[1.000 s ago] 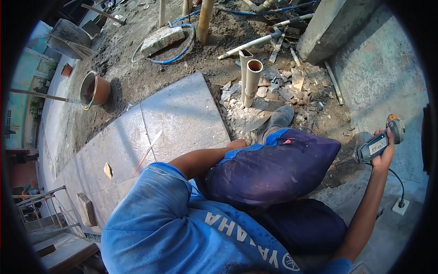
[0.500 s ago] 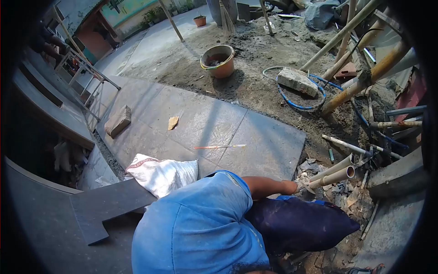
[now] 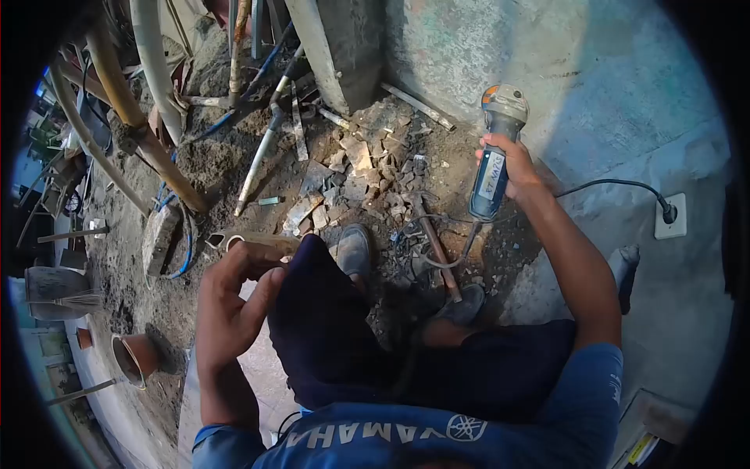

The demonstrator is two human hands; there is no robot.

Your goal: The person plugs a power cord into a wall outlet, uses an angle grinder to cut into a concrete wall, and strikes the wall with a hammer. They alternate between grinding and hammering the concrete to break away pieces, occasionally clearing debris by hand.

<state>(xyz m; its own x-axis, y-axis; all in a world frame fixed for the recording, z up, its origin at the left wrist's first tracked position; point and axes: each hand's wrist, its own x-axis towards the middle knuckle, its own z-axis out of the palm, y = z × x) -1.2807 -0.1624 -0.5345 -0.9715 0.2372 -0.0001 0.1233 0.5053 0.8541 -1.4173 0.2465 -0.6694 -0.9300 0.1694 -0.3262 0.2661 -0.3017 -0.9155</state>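
My right hand point(image 3: 514, 164) is closed around the body of an angle grinder point(image 3: 491, 176), its head pointing away from me. A cable hangs from its near end. My left hand point(image 3: 238, 305) is by my raised knee, fingers curled and thumb close to them; whatever is between the fingertips is too small to tell. Just beyond those fingers lies a pale pipe point(image 3: 269, 242). A hammer point(image 3: 437, 250) rests on the rubble between my feet, and broken tile pieces point(image 3: 359, 156) are scattered ahead.
A wall socket point(image 3: 670, 216) with a black plug is at the right. Bamboo poles point(image 3: 168, 168), a brick block point(image 3: 160, 238) and a blue hose point(image 3: 187, 250) are on the left. A bucket point(image 3: 134, 358) stands at the lower left. A concrete wall point(image 3: 484, 47) rises ahead.
The view has swung right and down, from the paved slab to the rubble and wall. Both my hands, the grinder and the hammer now show; the white sack is out of view.
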